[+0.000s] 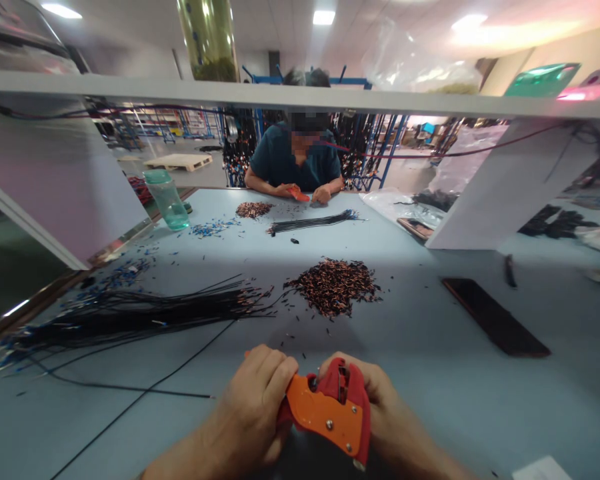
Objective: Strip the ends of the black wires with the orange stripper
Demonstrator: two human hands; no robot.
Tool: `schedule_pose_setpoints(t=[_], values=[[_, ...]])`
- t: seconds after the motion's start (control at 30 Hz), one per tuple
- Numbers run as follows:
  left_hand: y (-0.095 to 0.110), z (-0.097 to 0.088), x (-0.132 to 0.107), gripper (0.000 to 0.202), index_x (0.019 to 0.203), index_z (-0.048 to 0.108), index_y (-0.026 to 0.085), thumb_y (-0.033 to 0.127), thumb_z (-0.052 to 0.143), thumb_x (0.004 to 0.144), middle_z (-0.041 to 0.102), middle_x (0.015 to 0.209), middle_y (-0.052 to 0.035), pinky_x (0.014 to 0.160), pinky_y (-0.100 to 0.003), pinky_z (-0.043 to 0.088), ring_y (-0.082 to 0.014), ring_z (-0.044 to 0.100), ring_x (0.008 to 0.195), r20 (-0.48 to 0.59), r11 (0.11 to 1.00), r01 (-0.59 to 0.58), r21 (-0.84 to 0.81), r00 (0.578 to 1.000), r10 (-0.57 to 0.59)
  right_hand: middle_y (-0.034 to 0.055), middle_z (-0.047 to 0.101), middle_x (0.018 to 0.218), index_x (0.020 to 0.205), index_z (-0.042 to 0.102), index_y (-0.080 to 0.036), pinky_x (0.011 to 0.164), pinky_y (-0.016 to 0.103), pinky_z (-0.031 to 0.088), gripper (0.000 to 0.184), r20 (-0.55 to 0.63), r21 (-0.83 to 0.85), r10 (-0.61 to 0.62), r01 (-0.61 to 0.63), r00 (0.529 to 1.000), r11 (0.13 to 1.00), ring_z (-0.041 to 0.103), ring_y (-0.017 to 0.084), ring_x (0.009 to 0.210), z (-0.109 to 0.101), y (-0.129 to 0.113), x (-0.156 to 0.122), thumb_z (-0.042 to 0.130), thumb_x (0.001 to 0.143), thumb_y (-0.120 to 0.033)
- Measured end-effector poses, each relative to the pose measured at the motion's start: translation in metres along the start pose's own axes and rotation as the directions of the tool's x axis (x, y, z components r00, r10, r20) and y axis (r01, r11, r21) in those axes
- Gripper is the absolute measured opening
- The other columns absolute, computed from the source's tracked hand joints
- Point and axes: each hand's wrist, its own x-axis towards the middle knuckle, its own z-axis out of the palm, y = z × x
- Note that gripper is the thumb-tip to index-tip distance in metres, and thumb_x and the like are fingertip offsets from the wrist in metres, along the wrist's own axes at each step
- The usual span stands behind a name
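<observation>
Low in front of me is an orange and red wire stripper [323,415], its head turned to the right. My left hand [260,393] is closed around its handles. On the other side, my right hand [383,397] grips the red head, with part of its fingers hidden behind the tool. No wire shows in the jaws. Beyond the left hand lies a bundle of thin black wires [155,317] with blue ends on the left and bared ends on the right. A heap of short black and copper-coloured wire scraps [335,285] sits past the tool.
A smartphone [495,315] lies to the right. Across the table, a person [296,160] holds another orange tool near a smaller wire bundle [313,222]. A green bottle [166,200] stands at the left back. A white shelf [300,97] spans overhead on side panels.
</observation>
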Motion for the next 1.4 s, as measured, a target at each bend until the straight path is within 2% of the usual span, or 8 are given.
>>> schedule_pose_setpoints(t=[0.27,0.6,0.93,1.1,1.2,1.3,1.37,1.4], values=[[0.000,0.002,-0.002,0.029,0.103,0.047,0.012,0.012,0.043,0.075,0.055,0.082,-0.0111,0.061,-0.038,0.042,-0.0234,0.046,0.070,-0.015,1.000,-0.017,0.019,1.000,0.018,-0.0069,0.042,0.060,0.065,0.046,-0.019,0.052,0.020,0.033,0.018,0.001,0.020,0.023,-0.023,1.000,1.000,0.034,0.009,0.055,0.005,-0.002,-0.001,0.060,0.075,-0.023],[-0.003,0.004,-0.004,0.023,0.093,0.050,0.017,0.009,0.040,0.072,0.056,0.070,-0.0058,0.053,-0.031,0.038,-0.0201,0.047,0.060,-0.075,0.976,-0.050,0.211,0.995,0.067,-0.0073,0.040,0.058,0.063,0.045,-0.019,0.051,0.020,0.032,0.019,0.020,0.061,0.078,-0.079,0.997,0.995,0.032,0.009,0.054,0.005,0.001,0.000,0.060,0.074,-0.023],[0.001,0.004,-0.005,0.018,0.086,0.044,0.021,0.009,0.039,0.074,0.055,0.060,-0.0010,0.045,-0.028,0.034,-0.0168,0.049,0.049,-0.074,0.989,-0.055,0.134,0.995,0.065,-0.0058,0.049,0.057,0.063,0.050,-0.018,0.052,0.020,0.036,0.021,0.046,0.136,0.070,-0.076,0.996,0.988,0.039,0.008,0.052,0.007,0.000,-0.001,0.068,0.072,-0.024],[0.001,0.006,-0.005,0.016,0.081,0.042,0.023,0.009,0.040,0.074,0.053,0.056,0.0012,0.043,-0.029,0.029,-0.0163,0.047,0.045,-0.051,0.997,-0.028,0.074,0.998,0.032,-0.0039,0.054,0.061,0.065,0.056,-0.017,0.052,0.019,0.037,0.018,0.091,0.179,0.066,-0.082,0.994,0.980,0.045,0.010,0.056,0.008,0.000,0.000,0.065,0.077,-0.026],[-0.001,0.002,-0.003,0.009,0.085,0.044,0.022,0.017,0.046,0.078,0.055,0.061,0.0004,0.046,-0.028,0.033,-0.0161,0.049,0.048,-0.047,0.999,0.040,-0.032,0.998,-0.041,-0.0028,0.055,0.065,0.071,0.059,-0.017,0.056,0.021,0.039,0.014,0.054,0.090,0.021,-0.026,0.998,0.996,0.046,0.012,0.061,0.002,0.002,0.003,0.059,0.082,-0.026],[-0.003,-0.008,0.001,0.012,0.091,0.048,0.020,0.022,0.052,0.079,0.055,0.068,0.0004,0.053,-0.027,0.038,-0.0148,0.050,0.055,-0.030,0.959,0.177,-0.222,0.982,-0.188,-0.0024,0.054,0.064,0.074,0.060,-0.018,0.058,0.023,0.039,0.016,-0.035,-0.202,-0.049,0.041,0.998,0.979,0.048,0.013,0.061,-0.009,0.002,0.007,0.054,0.085,-0.026],[-0.006,-0.015,0.004,0.011,0.090,0.051,0.020,0.024,0.054,0.081,0.053,0.071,0.0006,0.056,-0.026,0.039,-0.0140,0.049,0.059,0.029,0.868,0.300,-0.396,0.949,-0.315,-0.0011,0.056,0.067,0.073,0.059,-0.019,0.061,0.024,0.039,0.016,-0.098,-0.425,-0.155,0.100,0.983,0.899,0.050,0.015,0.063,-0.016,0.002,0.008,0.052,0.086,-0.024],[-0.007,-0.018,0.006,0.011,0.089,0.052,0.019,0.026,0.055,0.081,0.053,0.071,0.0005,0.057,-0.026,0.040,-0.0139,0.048,0.060,0.086,0.781,0.361,-0.510,0.924,-0.372,0.0000,0.057,0.070,0.074,0.059,-0.019,0.062,0.025,0.040,0.015,-0.110,-0.508,-0.214,0.130,0.971,0.851,0.052,0.015,0.065,-0.020,0.002,0.009,0.051,0.087,-0.023]])
